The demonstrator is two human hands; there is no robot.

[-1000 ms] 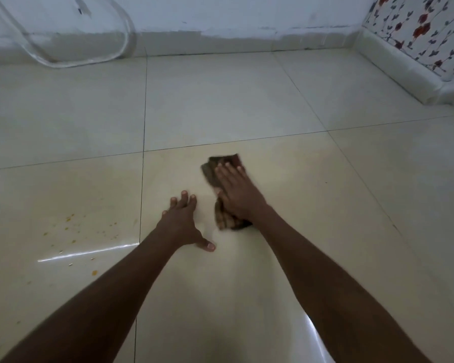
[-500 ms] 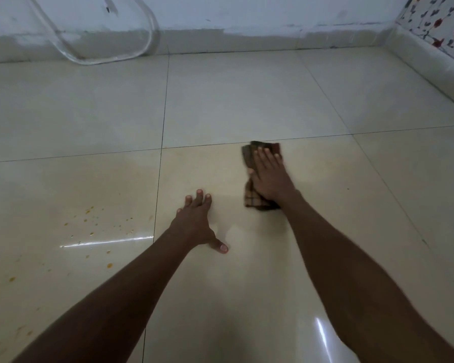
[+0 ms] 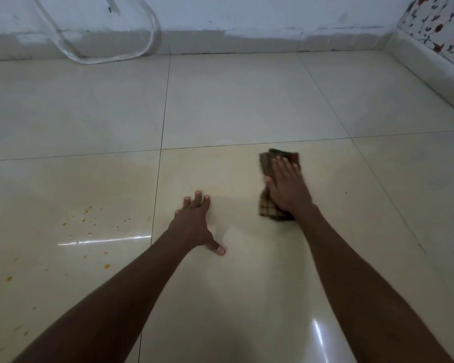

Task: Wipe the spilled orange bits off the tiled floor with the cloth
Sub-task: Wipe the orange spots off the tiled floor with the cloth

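At the far left, the orange bits (image 3: pixel 85 211) lie scattered over a glossy cream tile of the tiled floor (image 3: pixel 233 100), the specks running from near the tile's middle down toward the lower left edge of the view. A bright streak of reflected light crosses that tile just below the densest cluster. A grout line separates this tile from the next one to the right, where the left hand (image 3: pixel 194 222) rests palm down on the floor, its fingers (image 3: pixel 198 197) loosely together and pointing forward, thumb stuck out to the right, holding nothing. Further right on the same tile, well apart from the spill, the right hand (image 3: pixel 286 188) presses flat on the cloth (image 3: pixel 269 209), a brown checked rag folded long. Its fingers (image 3: pixel 283 166) are extended and close together, lying on top of the cloth rather than curled around it. At the top left, a clear curved plastic object (image 3: pixel 147 40) leans by the wall.
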